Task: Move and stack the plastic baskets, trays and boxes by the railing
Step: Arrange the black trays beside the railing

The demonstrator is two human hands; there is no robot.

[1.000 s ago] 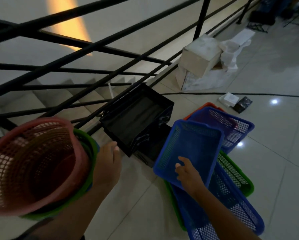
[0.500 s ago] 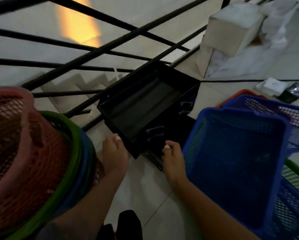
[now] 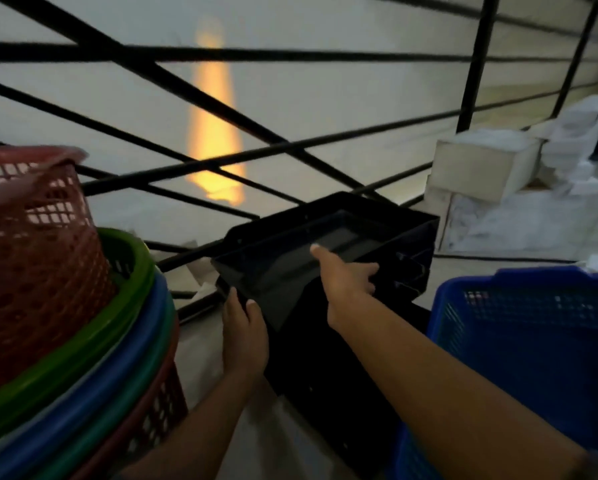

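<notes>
Our left hand (image 3: 245, 336) gripped the near corner of the top black tray (image 3: 290, 261), thumb and forefinger curled up over its rim. Our right hand (image 3: 346, 275) reached across the tray's far-right side, forefinger stretched straight over the rim into the tray while the other fingers wrapped down around its outer wall. The tray sat tilted between the two hands, its near corner lowest, resting on a stack of further black boxes (image 3: 328, 368) that ran beneath our right forearm. Beyond the fingertips of both hands stood the black railing (image 3: 221, 161), its bars crossing just behind the tray's far edge. To the left of our left hand rose a pile of round baskets (image 3: 83, 358), rims of green, blue and red nested together, with a red mesh basket (image 3: 31, 258) leaning on top. To the right of our right forearm stood a blue mesh basket (image 3: 519, 344). Further off, beyond the right hand, lay a pale box (image 3: 481, 168) among white wrapping.
</notes>
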